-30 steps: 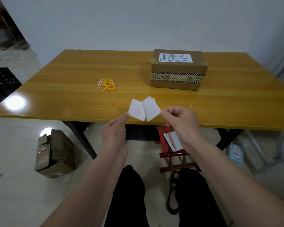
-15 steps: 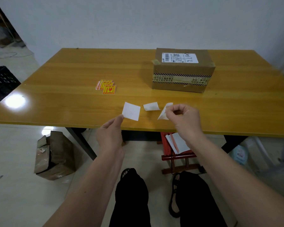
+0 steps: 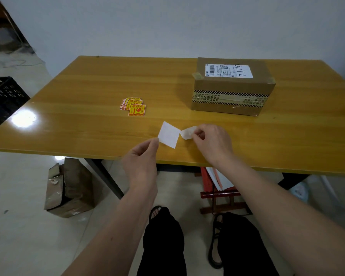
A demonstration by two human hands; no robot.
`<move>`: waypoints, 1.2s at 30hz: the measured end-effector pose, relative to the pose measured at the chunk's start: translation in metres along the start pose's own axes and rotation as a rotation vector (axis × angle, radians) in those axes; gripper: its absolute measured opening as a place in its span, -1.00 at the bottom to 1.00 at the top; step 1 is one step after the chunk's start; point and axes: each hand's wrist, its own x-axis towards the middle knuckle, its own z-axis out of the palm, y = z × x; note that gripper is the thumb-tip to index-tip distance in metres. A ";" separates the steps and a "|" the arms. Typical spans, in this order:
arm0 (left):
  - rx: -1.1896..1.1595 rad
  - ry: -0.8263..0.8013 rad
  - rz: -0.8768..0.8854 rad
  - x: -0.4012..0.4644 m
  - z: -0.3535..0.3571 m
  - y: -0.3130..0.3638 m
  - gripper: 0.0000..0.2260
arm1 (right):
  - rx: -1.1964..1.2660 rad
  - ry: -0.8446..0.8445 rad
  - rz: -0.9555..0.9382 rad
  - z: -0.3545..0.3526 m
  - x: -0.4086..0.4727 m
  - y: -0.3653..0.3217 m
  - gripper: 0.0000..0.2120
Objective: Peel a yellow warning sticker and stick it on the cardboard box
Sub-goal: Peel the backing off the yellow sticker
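The left hand [image 3: 140,162] is up over the near edge of the wooden table [image 3: 88,86], thumb and forefinger pinched on one corner of a white square [image 3: 168,134], which shows only its blank side to the camera, so whether this is the peeled sticker seen from behind or its backing I cannot tell. The right hand [image 3: 211,143] is just beside it, fingers curled and closed on a small, paler, curling slip [image 3: 188,132] that looks like a liner piece; the two papers sit almost corner to corner, and whether they touch is hard to say. The cardboard box [image 3: 230,86] waits well apart at the far right of the table, with a shipping label [image 3: 228,71] on top and a striped tape band [image 3: 229,97] round its front. A small stack of yellow warning stickers [image 3: 133,106] lies to the left of centre. As I read it, the peel is at or near its finish, and the trick is to hold the square by the very corner so little adhesive meets skin, drop the slip clear of the work, then carry the square flat to a bare brown patch of the box. Lay one edge first and smooth outward, so no crease or bubble gets trapped.
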 end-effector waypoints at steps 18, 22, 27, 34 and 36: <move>-0.069 -0.121 -0.001 -0.036 -0.002 0.006 -0.97 | 0.369 0.045 -0.002 -0.033 -0.052 -0.007 -0.98; -0.096 -0.145 -0.030 -0.042 -0.006 0.007 -0.96 | 0.385 0.069 -0.048 -0.038 -0.064 -0.008 -0.97; -0.109 -0.171 -0.031 -0.046 -0.010 0.005 -0.98 | 0.362 0.119 -0.126 -0.044 -0.074 -0.010 -0.96; -0.130 -0.251 -0.086 -0.052 -0.012 0.007 -0.98 | 0.135 0.251 -0.301 -0.050 -0.087 -0.011 -0.79; -0.137 -0.287 -0.107 -0.054 -0.013 0.007 -0.98 | 0.099 0.268 -0.353 -0.051 -0.090 -0.012 -0.72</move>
